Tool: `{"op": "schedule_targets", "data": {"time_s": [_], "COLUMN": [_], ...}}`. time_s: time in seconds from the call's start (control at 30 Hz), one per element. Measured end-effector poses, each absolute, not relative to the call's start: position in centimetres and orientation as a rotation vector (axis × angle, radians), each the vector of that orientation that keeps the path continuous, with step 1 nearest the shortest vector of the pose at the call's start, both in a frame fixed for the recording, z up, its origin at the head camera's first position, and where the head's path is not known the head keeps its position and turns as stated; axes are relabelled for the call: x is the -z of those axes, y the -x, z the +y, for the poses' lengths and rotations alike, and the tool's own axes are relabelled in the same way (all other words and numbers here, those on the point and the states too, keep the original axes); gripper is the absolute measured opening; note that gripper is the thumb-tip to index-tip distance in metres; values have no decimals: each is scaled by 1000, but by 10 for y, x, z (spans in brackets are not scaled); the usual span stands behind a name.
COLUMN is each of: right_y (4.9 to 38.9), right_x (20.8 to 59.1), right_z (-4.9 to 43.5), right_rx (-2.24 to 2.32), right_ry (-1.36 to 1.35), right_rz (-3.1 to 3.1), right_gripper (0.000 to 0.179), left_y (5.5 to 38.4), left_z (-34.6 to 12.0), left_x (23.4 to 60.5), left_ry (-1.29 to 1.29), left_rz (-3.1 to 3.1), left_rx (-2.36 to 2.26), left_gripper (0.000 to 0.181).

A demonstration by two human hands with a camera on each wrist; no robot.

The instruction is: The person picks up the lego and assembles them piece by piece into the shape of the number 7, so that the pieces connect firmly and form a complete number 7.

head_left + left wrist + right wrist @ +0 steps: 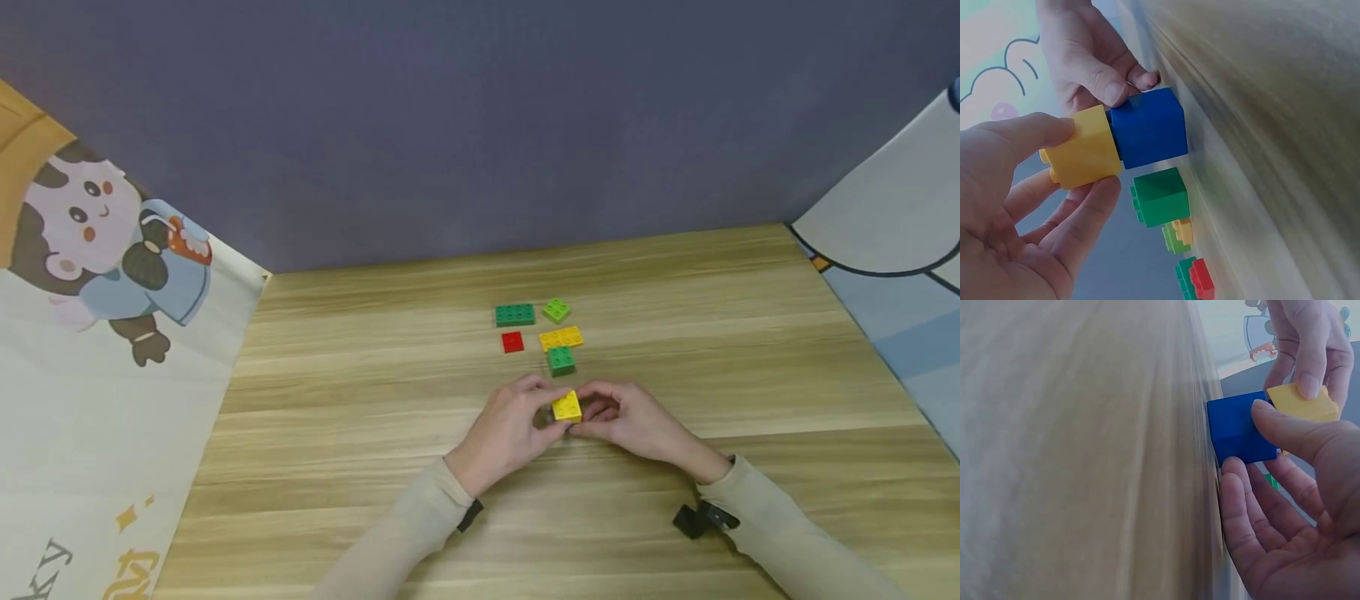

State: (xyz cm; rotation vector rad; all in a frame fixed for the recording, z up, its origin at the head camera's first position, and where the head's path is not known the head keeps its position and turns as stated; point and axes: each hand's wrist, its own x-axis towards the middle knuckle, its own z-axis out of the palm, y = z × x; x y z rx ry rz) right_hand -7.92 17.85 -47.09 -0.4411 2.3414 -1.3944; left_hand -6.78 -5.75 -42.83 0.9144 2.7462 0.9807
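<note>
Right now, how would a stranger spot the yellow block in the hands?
Over the wooden table, look between the left hand and right hand. There the yellow block is held above a blue block, unlike the longer yellow piece lying beyond.

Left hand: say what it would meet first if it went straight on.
Past the yellow block it pinches, the left hand would probably meet the right hand first, though depth is unclear.

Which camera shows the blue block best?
Left wrist: the blue block is large and mostly uncovered there. In the right wrist view, the right hand covers parts; in the head view, the yellow block hides nearly all of it.
</note>
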Motion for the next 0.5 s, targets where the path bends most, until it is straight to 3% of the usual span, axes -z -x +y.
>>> {"op": "schedule_targets", "data": {"time_s": [0.5], "right_y": [79], "right_x": [472], "right_z": [179], "right_rx": [1382], "right_ry": [478], "right_rz": [2374], "right_gripper": [33], "left_y": [66], "left_z": [-53], "left_x": [435], "left_ry": [-921], "left_rz": [2735], "left_rx": [-1009], "left_gripper": [45]}}
